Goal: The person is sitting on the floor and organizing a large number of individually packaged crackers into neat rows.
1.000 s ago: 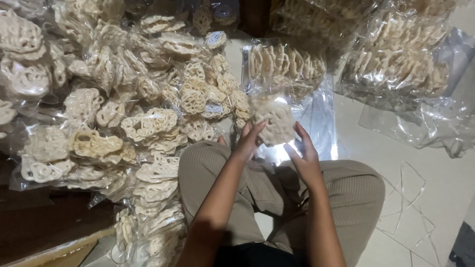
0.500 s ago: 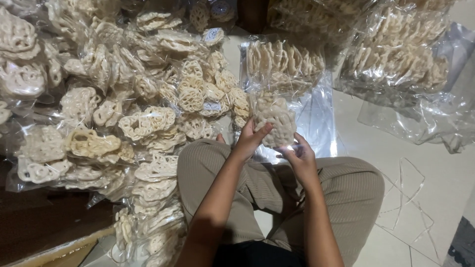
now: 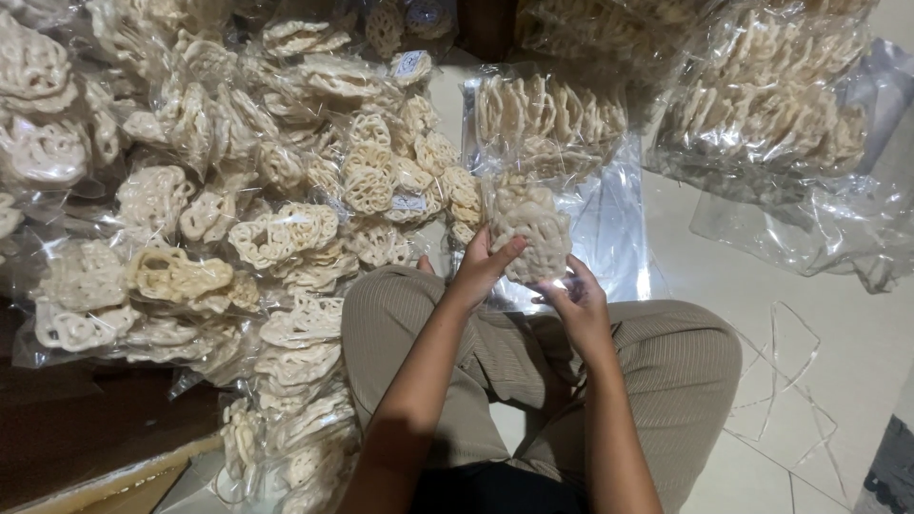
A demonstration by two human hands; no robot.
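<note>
My left hand point(image 3: 483, 268) and my right hand point(image 3: 574, 297) both grip a small clear plastic bag of pale lattice crackers point(image 3: 529, 228), held just above my knees. The left hand's fingers press the bag's left side; the right hand pinches its lower right edge. I sit cross-legged in striped beige trousers point(image 3: 666, 362) on a light tiled floor.
A big heap of filled cracker bags point(image 3: 238, 200) spreads over the left. A larger open bag of crackers point(image 3: 547, 119) lies just beyond my hands, and more big bags point(image 3: 762, 105) sit at the far right. A cardboard edge point(image 3: 114, 471) is at lower left.
Both hands have drawn the cracker bag slightly nearer to my knees, and the right hand has slid down to the bag's lower edge.
</note>
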